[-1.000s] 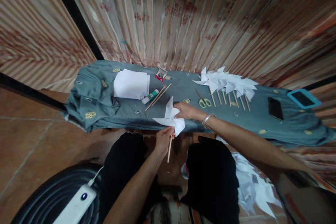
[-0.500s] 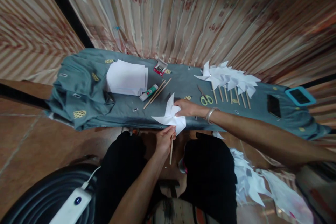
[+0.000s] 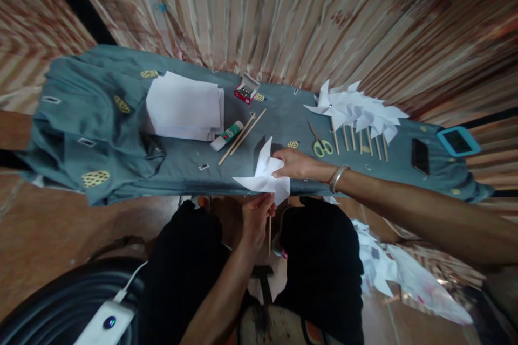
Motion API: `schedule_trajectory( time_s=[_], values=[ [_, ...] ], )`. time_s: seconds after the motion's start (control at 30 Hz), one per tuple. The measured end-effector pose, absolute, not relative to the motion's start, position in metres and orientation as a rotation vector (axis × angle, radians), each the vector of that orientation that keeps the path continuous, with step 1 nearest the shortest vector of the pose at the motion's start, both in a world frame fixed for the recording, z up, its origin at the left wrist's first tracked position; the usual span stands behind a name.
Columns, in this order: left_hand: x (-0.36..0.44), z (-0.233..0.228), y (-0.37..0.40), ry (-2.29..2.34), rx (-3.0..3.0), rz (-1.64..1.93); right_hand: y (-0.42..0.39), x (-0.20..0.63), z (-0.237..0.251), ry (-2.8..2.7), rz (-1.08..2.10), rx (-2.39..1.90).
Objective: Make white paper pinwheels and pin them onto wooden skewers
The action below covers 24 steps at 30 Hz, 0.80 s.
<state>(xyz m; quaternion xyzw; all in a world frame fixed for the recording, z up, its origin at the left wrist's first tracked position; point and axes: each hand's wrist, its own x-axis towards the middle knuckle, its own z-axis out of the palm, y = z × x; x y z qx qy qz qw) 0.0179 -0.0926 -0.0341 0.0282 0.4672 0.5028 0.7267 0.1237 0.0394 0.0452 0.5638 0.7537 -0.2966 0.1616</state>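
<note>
A white paper pinwheel [image 3: 265, 168] on a thin wooden stick [image 3: 270, 237] is held over the near edge of the cloth-covered table. My left hand [image 3: 257, 218] is closed around the stick just below the paper. With thumb and fingers, my right hand [image 3: 295, 164] grips the pinwheel near its middle; the fingertips are partly hidden by the paper. Left of the pinwheel lie two loose wooden sticks [image 3: 247, 132] and a glue stick [image 3: 227, 136]. To the right is a pair of scissors [image 3: 321, 146] with green handles.
A paper stack [image 3: 184, 105] lies at the left, near an open red box [image 3: 246, 89] of small metal pieces. Finished pinwheels [image 3: 360, 110] overlap at the back right, beside a phone [image 3: 420, 156] and a blue-framed device [image 3: 459, 141]. More white paper pieces [image 3: 374, 264] are on the floor.
The camera view has shifted slightly. Both hands keep their hold on the pinwheel, and its stick now hangs more upright.
</note>
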Motion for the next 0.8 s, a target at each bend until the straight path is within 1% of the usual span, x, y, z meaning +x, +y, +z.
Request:
schedule_trajectory(
  time_s=[0.43,0.8],
  values=[
    [0.019,-0.029,-0.096,0.997,-0.027,1.146,0.03,0.129,0.048,2.314,-0.788,1.609],
    [0.024,-0.033,-0.095,0.981,-0.026,1.16,0.025,0.147,0.052,2.416,-0.934,1.721]
  ],
)
